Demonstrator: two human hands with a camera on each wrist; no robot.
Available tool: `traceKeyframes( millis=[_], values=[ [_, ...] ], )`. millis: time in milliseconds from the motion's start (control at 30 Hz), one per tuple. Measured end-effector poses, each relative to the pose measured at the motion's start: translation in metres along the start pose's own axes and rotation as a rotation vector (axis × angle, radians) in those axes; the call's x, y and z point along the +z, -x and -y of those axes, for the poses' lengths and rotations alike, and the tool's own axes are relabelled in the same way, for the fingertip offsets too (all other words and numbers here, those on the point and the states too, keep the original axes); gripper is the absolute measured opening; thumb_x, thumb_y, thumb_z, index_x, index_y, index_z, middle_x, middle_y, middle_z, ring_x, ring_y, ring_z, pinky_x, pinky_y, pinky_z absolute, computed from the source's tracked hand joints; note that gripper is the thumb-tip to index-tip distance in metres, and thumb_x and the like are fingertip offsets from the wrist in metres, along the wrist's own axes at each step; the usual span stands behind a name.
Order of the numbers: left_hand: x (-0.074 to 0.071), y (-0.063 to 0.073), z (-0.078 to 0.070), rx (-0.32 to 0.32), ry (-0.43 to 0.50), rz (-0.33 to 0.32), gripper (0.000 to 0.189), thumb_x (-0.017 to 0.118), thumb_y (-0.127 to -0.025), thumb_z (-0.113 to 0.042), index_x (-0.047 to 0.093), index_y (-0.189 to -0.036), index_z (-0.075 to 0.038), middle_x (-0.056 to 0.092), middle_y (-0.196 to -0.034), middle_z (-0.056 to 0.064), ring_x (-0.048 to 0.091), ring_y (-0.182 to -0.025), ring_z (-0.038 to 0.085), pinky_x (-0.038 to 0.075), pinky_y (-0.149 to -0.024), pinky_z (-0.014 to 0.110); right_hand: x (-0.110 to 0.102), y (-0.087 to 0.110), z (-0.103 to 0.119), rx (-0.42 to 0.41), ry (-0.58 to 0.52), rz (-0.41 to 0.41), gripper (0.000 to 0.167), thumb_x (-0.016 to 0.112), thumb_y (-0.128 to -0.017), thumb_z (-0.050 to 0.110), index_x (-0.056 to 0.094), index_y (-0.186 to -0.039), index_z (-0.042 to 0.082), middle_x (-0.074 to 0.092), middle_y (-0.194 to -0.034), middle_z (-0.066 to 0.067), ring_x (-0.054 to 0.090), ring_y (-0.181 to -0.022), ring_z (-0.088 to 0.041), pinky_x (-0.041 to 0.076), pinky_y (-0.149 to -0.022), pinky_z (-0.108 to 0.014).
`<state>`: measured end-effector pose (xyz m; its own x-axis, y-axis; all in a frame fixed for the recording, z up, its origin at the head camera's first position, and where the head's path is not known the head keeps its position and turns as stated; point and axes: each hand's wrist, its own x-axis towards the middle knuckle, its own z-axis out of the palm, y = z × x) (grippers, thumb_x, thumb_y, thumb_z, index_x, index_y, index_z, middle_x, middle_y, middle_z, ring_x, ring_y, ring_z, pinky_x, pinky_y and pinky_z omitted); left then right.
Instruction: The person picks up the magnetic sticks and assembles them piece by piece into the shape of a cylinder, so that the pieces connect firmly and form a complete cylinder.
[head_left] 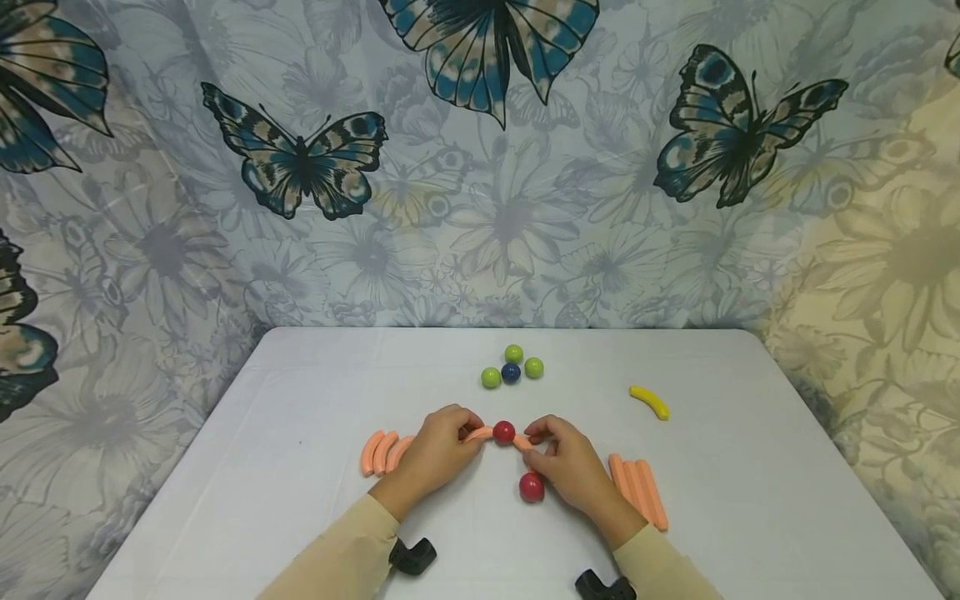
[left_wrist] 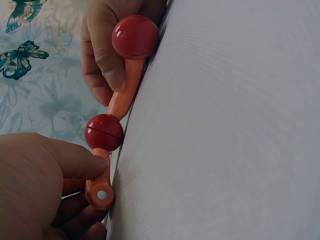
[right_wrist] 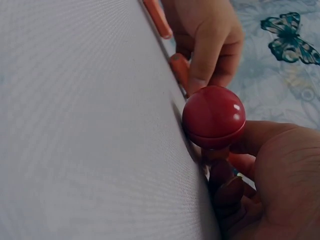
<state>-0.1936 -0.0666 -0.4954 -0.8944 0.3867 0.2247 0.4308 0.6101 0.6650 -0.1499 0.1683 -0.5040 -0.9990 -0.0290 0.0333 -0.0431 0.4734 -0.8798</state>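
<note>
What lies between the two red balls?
A curved orange piece, pinched by the right hand, spans the gap; the left wrist view shows it.

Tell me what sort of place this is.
Probably an indoor play or recording corner: a white tabletop before a butterfly-print backdrop, with toy-like red balls and orange pieces laid out on it.
</note>
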Motion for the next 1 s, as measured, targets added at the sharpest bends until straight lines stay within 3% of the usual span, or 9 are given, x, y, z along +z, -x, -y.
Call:
traceKeyframes(
  millis=[267, 433, 700, 833, 1000],
  values=[
    [0.003, 0.002, 0.0, -0.013, 0.006, -0.007, 0.012, 0.083, -0.101, -0.02, 0.08, -0.11, -0.013, 0.064, -0.092, -0.006, 0.061, -0.083, 0.015, 0.053, -0.072, 0.029, -0.001, 0.001, 0.0, 0.001, 0.004, 0.0, 0.035, 0.08, -0.088, -0.004, 0.072, -0.119, 0.01, 0.068, -0.108, 0.0, 0.053, -0.063, -0.017, 0.042, -0.051, -0.026],
    [0.003, 0.002, 0.0, 0.002, 0.023, -0.021, 0.01, 0.083, -0.1, -0.016, 0.082, -0.11, -0.016, 0.061, -0.088, -0.011, 0.059, -0.08, 0.016, 0.051, -0.069, 0.029, -0.003, 0.002, 0.0, -0.001, 0.009, 0.004, 0.039, 0.079, -0.087, -0.004, 0.072, -0.123, 0.01, 0.067, -0.112, -0.002, 0.052, -0.064, -0.018, 0.043, -0.052, -0.027],
    [0.004, 0.001, 0.001, -0.007, 0.023, -0.042, 0.015, 0.084, -0.098, -0.014, 0.081, -0.112, -0.009, 0.064, -0.093, -0.007, 0.059, -0.082, 0.01, 0.053, -0.072, 0.029, -0.006, 0.005, 0.001, -0.07, 0.037, 0.023, 0.061, 0.075, -0.087, -0.008, 0.072, -0.142, 0.019, 0.064, -0.13, -0.004, 0.05, -0.066, -0.017, 0.043, -0.055, -0.027],
    [-0.002, 0.001, 0.001, -0.029, 0.07, -0.052, 0.014, 0.08, -0.103, -0.019, 0.08, -0.112, -0.009, 0.067, -0.098, -0.007, 0.062, -0.084, 0.011, 0.054, -0.074, 0.031, -0.005, 0.004, 0.002, -0.088, 0.048, 0.018, 0.064, 0.073, -0.086, -0.008, 0.073, -0.143, 0.021, 0.065, -0.134, -0.005, 0.05, -0.069, -0.017, 0.044, -0.059, -0.028],
    [-0.021, 0.0, 0.003, -0.054, 0.131, -0.091, 0.012, 0.074, -0.108, -0.026, 0.081, -0.111, -0.017, 0.069, -0.103, -0.012, 0.062, -0.086, 0.012, 0.055, -0.073, 0.033, -0.002, 0.004, 0.004, -0.062, 0.09, -0.007, 0.061, 0.073, -0.088, -0.005, 0.072, -0.143, 0.019, 0.064, -0.134, -0.007, 0.05, -0.069, -0.017, 0.044, -0.058, -0.028]
  ],
)
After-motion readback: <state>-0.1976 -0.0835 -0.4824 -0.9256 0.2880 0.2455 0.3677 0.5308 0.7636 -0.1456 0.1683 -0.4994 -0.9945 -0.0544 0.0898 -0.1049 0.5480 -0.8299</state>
